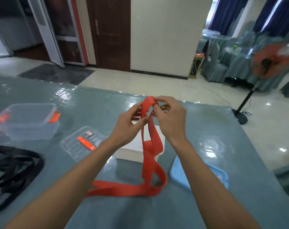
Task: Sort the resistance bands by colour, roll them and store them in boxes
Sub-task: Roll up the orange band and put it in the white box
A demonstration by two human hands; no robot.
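So, gripping a red band with both hands, up above the bench. Left hand pinched on one strand, right hand curled round the folded top. Rest of it hanging down in front of a white box, then trailing flat across the bench right beside a blue lid. Over on the left: clear box with orange clips, clear lid, pile of black bands.

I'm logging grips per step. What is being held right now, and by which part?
The red band, at its raised top end: the right hand pinches the fold, the left hand pinches the strands just below it.
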